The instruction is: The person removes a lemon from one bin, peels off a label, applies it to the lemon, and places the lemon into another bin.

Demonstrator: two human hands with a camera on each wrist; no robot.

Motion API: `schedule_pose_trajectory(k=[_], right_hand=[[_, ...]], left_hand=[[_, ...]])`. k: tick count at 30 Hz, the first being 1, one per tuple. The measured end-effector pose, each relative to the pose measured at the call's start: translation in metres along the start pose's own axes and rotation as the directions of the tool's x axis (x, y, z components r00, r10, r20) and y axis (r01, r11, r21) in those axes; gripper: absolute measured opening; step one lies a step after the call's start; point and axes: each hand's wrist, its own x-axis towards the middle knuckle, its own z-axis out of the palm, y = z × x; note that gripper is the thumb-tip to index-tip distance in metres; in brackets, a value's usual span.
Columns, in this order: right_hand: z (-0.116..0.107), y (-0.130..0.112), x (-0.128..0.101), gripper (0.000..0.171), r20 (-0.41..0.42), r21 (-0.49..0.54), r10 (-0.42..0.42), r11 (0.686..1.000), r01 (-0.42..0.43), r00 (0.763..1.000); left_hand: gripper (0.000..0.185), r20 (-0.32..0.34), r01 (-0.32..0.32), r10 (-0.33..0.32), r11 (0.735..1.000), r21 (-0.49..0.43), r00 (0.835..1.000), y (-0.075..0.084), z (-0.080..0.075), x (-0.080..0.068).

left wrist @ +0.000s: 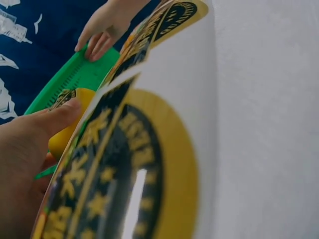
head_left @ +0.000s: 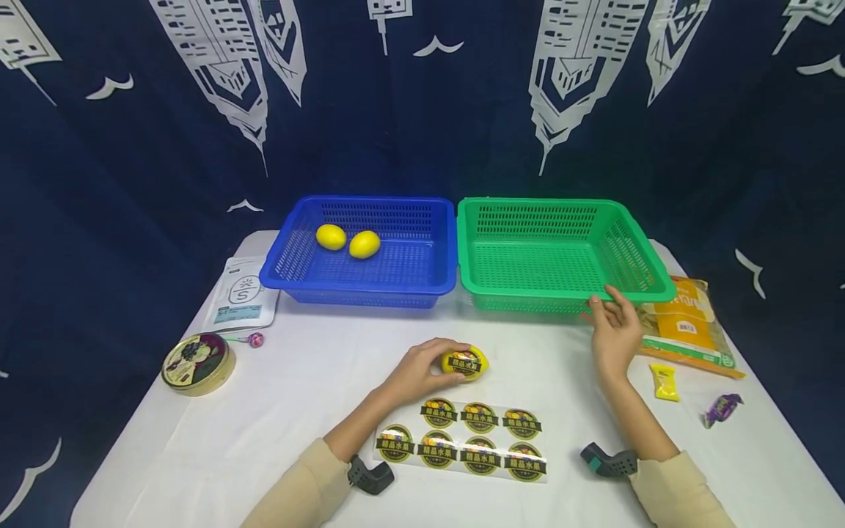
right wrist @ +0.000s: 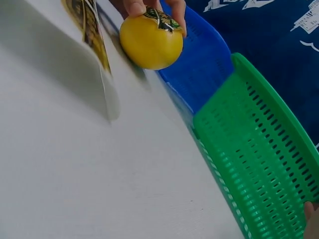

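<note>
My left hand grips a yellow lemon that bears a round black-and-gold sticker, resting on the white table. The right wrist view shows the lemon held from above by fingertips. My right hand touches the front rim of the green basket, fingers relaxed. A sticker sheet with several round labels lies near the front edge between my forearms. Two more lemons sit in the blue basket. The left wrist view is mostly filled by the sticker sheet, blurred.
A round tin, a lollipop and a white pouch lie at the left. An orange packet, a yellow candy and a purple candy lie at the right. A dark patterned curtain hangs behind.
</note>
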Motion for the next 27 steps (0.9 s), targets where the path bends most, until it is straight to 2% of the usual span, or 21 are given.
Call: schedule_pose_trajectory(k=[5,8,11,14,17,19,22,24,27], right_hand=[[0.007,-0.012,-0.006,0.035,-0.042,0.006,-0.017,1.000,0.017,0.999],[0.009,-0.016,-0.010,0.034,-0.062,-0.003,-0.027,1.000,0.027,0.998],[0.008,-0.016,-0.009,0.034,-0.094,-0.008,-0.013,1.000,0.012,0.995],[0.006,-0.010,-0.006,0.034,-0.125,-0.011,-0.010,1.000,0.009,0.992],[0.008,-0.008,-0.006,0.033,-0.136,-0.005,-0.013,1.000,0.012,0.991],[0.010,-0.013,-0.007,0.032,-0.134,-0.005,-0.022,1.000,0.021,0.991],[0.009,-0.014,-0.006,0.032,-0.134,-0.012,-0.036,0.999,0.035,0.990],[0.009,-0.013,-0.007,0.032,-0.132,-0.012,-0.044,0.999,0.043,0.990],[0.007,-0.013,-0.009,0.033,-0.128,-0.022,-0.056,0.998,0.054,0.990]], left_hand=[[0.048,-0.011,0.022,-0.022,1.000,-0.010,1.000,0.008,-0.014,0.007],[0.049,-0.009,0.010,-0.010,1.000,-0.026,1.000,0.023,-0.033,0.024],[0.049,-0.018,-0.005,0.004,0.996,-0.084,1.000,0.045,-0.053,0.055],[0.048,-0.034,-0.015,0.011,0.991,-0.133,0.999,0.066,-0.072,0.096],[0.049,-0.055,-0.021,0.012,0.986,-0.167,0.998,0.080,-0.080,0.139],[0.049,-0.067,-0.008,-0.005,0.981,-0.196,0.998,0.085,-0.077,0.169],[0.050,-0.068,-0.002,-0.014,0.971,-0.237,0.998,0.088,-0.061,0.213],[0.051,-0.071,0.001,-0.016,0.978,-0.206,0.997,0.087,-0.047,0.239],[0.053,-0.077,0.002,-0.008,0.997,-0.074,0.997,0.083,-0.024,0.273]])
